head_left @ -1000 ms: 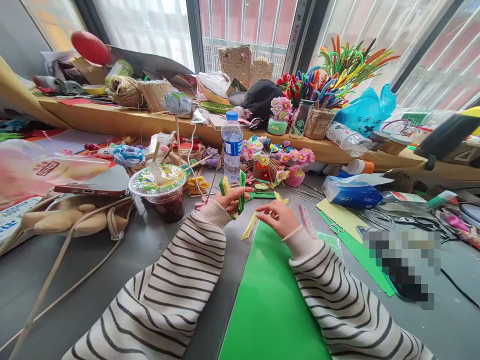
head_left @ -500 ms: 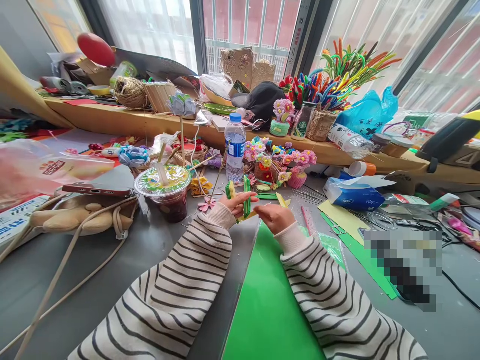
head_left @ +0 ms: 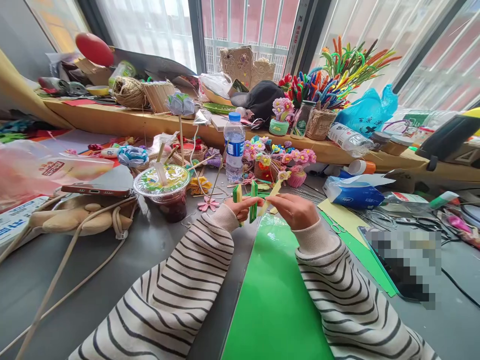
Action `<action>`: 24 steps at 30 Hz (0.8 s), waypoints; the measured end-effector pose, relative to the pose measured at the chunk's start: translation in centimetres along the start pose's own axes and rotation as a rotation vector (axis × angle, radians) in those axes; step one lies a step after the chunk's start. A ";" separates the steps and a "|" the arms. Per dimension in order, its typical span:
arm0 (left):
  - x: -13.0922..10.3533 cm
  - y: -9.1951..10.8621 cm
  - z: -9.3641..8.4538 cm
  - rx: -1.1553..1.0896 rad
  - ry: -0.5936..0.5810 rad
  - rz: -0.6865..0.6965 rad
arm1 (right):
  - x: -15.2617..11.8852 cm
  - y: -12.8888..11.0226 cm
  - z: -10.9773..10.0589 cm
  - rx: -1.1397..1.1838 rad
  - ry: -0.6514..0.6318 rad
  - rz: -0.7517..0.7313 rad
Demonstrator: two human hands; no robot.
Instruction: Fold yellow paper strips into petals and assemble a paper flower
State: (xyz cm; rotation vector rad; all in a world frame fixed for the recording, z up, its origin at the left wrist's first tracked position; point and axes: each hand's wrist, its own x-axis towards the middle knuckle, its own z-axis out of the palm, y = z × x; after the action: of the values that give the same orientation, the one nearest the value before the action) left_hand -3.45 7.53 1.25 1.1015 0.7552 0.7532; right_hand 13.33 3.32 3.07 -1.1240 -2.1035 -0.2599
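Observation:
My left hand (head_left: 243,208) is closed on a folded piece of green and yellow paper strips (head_left: 254,201), whose layered loops stand up on both sides of the fingers. A pale yellow paper strip (head_left: 272,194) slants up between the hands, its upper end free. My right hand (head_left: 298,210) pinches this strip near its lower part, close to the left fingertips. Below the hands lies a glossy green sheet (head_left: 273,300). Exactly how the strip joins the folded piece is too small to tell.
Behind the hands stand a water bottle (head_left: 234,147) and crocheted flowers (head_left: 279,157). A lidded drink cup (head_left: 165,192) is at the left, beside a bag with a phone (head_left: 98,187) on it. Scissors (head_left: 333,223) and a blue packet (head_left: 356,192) lie at the right.
My right hand has moved right and turned, now pinching the yellow strip, which stands more upright. The folded piece in my left hand has shifted slightly right.

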 end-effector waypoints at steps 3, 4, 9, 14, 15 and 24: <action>0.0 -0.3 0.3 0.035 -0.018 0.000 | 0.0 -0.1 0.3 0.004 -0.041 -0.012; 0.1 -0.5 0.4 0.037 -0.027 0.003 | 0.0 -0.2 0.5 0.019 -0.049 -0.008; 0.3 -0.9 0.6 0.014 -0.028 0.019 | 0.1 -0.4 0.8 0.109 -0.024 0.063; 0.1 -0.8 1.2 -0.029 0.012 0.020 | 0.1 -0.9 1.5 0.360 -0.012 0.290; 0.1 -0.8 1.3 -0.033 0.021 0.022 | 0.0 -1.0 1.7 0.429 0.004 0.356; 0.5 -1.6 1.6 0.015 0.075 -0.001 | -0.2 -1.2 2.9 0.698 0.060 0.784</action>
State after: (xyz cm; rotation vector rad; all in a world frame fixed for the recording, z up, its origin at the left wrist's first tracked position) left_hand -1.65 6.72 0.11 1.0910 0.8257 0.7927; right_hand 10.98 3.86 1.02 -1.3415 -1.3587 0.7388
